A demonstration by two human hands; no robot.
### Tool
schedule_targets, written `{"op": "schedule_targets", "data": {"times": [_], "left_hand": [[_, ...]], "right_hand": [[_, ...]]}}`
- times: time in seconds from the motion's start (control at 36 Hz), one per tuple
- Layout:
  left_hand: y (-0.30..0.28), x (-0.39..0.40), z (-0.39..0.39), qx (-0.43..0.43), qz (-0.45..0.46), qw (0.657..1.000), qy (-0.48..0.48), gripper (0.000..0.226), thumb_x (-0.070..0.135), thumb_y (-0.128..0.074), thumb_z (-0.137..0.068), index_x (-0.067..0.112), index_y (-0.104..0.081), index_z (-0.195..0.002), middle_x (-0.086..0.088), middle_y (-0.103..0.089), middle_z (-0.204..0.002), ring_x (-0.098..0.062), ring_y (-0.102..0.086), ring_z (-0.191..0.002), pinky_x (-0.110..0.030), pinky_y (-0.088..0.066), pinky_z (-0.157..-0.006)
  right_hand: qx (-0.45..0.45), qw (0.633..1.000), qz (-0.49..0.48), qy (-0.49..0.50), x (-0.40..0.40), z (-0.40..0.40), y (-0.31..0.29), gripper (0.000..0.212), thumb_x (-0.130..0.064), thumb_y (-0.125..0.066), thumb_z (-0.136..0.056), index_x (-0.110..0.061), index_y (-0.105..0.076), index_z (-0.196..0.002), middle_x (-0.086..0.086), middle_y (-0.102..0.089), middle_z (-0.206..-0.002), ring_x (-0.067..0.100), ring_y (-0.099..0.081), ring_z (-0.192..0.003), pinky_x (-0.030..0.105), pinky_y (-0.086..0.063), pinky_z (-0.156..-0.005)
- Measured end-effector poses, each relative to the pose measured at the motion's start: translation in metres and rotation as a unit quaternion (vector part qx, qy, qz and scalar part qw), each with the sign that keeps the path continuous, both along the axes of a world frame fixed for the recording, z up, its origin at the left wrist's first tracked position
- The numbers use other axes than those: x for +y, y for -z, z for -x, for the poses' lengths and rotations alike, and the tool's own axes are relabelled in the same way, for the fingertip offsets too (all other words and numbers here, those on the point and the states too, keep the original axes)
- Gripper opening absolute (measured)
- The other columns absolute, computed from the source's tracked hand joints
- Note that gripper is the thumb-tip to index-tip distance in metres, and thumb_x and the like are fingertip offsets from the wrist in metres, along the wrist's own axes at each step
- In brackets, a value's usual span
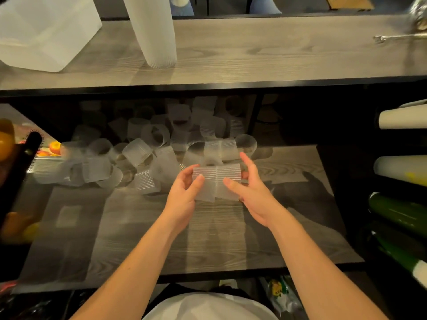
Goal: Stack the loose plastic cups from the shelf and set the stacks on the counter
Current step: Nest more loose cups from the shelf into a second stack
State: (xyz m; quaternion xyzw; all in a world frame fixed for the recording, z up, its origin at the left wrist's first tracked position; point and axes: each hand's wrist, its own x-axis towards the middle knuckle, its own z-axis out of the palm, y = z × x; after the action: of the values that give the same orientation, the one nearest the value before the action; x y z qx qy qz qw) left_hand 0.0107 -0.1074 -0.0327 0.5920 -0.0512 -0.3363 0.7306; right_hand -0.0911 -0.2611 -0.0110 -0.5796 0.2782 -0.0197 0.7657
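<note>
Fingers (198, 181) grip two cups (217, 183) before the heaped loose cups (138, 153).

Both bare forearms reach forward over the shelf (208, 239), converging toward its middle. The left hand (182, 197) has curled fingers and its thumb pressed on one cup (204, 185). The right hand (251, 192) grips a second cup (228, 181), thumb in front, fingers raised behind.

Two hands (217, 192) hold two cups (217, 183); one tall stack (153, 31) and one tub (44, 31) on the counter (277, 51).
</note>
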Motion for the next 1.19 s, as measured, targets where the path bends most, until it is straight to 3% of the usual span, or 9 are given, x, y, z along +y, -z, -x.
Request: {"op": "schedule_targets", "data": {"times": [0.25,0.36,0.53,0.58,0.72,0.81,0.89,1.03,1.19], "left_hand": [[0.005,-0.015,0.017,0.067,0.011,0.995,0.071,0.057,0.037,-0.064,-0.090,0.015,-0.043,-0.138,-0.012,-0.061,-0.131,-0.022,-0.063,-0.115,-0.037,-0.051,-0.094],[0.010,-0.030,0.034,0.002,-0.089,0.987,0.134,0.053,0.044,-0.049,-0.099,0.021,-0.031,-0.143,-0.005,-0.058,-0.129,-0.010,-0.062,-0.110,-0.026,-0.050,-0.092],[0.024,-0.044,0.007,-0.176,-0.264,0.948,-0.013,0.051,0.055,-0.024,-0.098,0.029,-0.050,-0.133,0.006,-0.056,-0.132,-0.018,-0.041,-0.127,-0.039,-0.030,-0.112],[0.032,-0.049,-0.007,-0.348,-0.369,0.861,0.047,0.037,0.036,-0.039,-0.103,0.019,-0.052,-0.133,-0.001,-0.055,-0.131,-0.022,-0.040,-0.124,-0.033,-0.030,-0.107],[0.044,-0.059,-0.025,-0.599,-0.549,0.496,0.306,0.047,0.024,-0.054,-0.091,0.018,-0.044,-0.137,-0.002,-0.058,-0.132,-0.026,-0.041,-0.128,-0.040,-0.027,-0.112],[0.040,-0.064,-0.024,-0.639,-0.547,0.426,0.333,0.041,0.023,-0.055,-0.092,0.020,-0.052,-0.134,-0.002,-0.057,-0.131,-0.027,-0.043,-0.130,-0.047,-0.017,-0.119],[0.038,-0.058,-0.014,-0.645,-0.480,0.506,0.312,0.030,0.020,-0.066,-0.087,0.024,-0.065,-0.117,-0.007,-0.043,-0.138,-0.035,-0.042,-0.124,-0.049,-0.035,-0.108],[0.019,-0.036,-0.004,-0.419,-0.326,0.790,0.306,0.018,0.016,-0.051,-0.100,0.031,-0.061,-0.099,0.007,-0.007,-0.160,-0.018,-0.032,-0.132,-0.034,-0.033,-0.107],[0.012,-0.016,0.000,-0.111,-0.154,0.962,0.194,0.028,0.016,-0.041,-0.106,0.035,-0.062,-0.104,0.005,-0.057,-0.115,-0.014,-0.052,-0.101,-0.019,-0.047,-0.080]], "right_hand": [[0.020,0.991,0.092,-0.097,-0.006,0.009,0.005,0.066,-0.033,-0.073,-0.090,-0.048,-0.037,-0.143,-0.005,-0.043,-0.144,0.014,-0.055,-0.123,0.038,-0.052,-0.101],[0.081,0.975,0.124,-0.168,-0.006,0.008,0.006,0.093,-0.045,-0.076,-0.084,-0.039,-0.014,-0.153,-0.004,-0.049,-0.138,0.007,-0.057,-0.117,0.027,-0.051,-0.094],[0.123,0.967,0.197,-0.102,-0.025,0.012,0.006,0.065,-0.032,-0.081,-0.082,-0.033,-0.041,-0.135,-0.008,-0.055,-0.121,0.007,-0.058,-0.103,0.023,-0.053,-0.076],[0.141,0.965,0.211,-0.067,-0.028,0.013,0.009,0.063,-0.032,-0.082,-0.080,-0.029,-0.041,-0.128,-0.007,-0.055,-0.116,0.009,-0.059,-0.099,0.025,-0.054,-0.073],[0.150,0.969,0.192,0.027,-0.037,0.015,0.019,0.061,-0.027,-0.083,-0.080,-0.024,-0.037,-0.121,-0.001,-0.055,-0.112,0.010,-0.059,-0.093,0.034,-0.059,-0.080],[0.136,0.975,0.165,0.067,-0.041,0.016,0.022,0.063,-0.033,-0.082,-0.081,-0.028,-0.037,-0.124,-0.007,-0.054,-0.109,0.013,-0.061,-0.098,0.044,-0.058,-0.090],[0.118,0.977,0.153,0.089,-0.045,0.014,0.020,0.058,-0.039,-0.078,-0.084,-0.028,-0.041,-0.128,-0.004,-0.059,-0.115,0.016,-0.064,-0.103,0.043,-0.058,-0.090],[0.128,0.981,0.139,0.032,-0.052,0.008,0.020,0.049,-0.048,-0.074,-0.086,-0.035,-0.049,-0.126,0.000,-0.061,-0.121,0.019,-0.063,-0.109,0.047,-0.057,-0.093],[0.126,0.984,0.099,-0.072,-0.057,0.002,0.019,0.044,-0.039,-0.079,-0.083,-0.039,-0.058,-0.121,0.003,-0.065,-0.120,0.021,-0.067,-0.105,0.046,-0.060,-0.086]]}}
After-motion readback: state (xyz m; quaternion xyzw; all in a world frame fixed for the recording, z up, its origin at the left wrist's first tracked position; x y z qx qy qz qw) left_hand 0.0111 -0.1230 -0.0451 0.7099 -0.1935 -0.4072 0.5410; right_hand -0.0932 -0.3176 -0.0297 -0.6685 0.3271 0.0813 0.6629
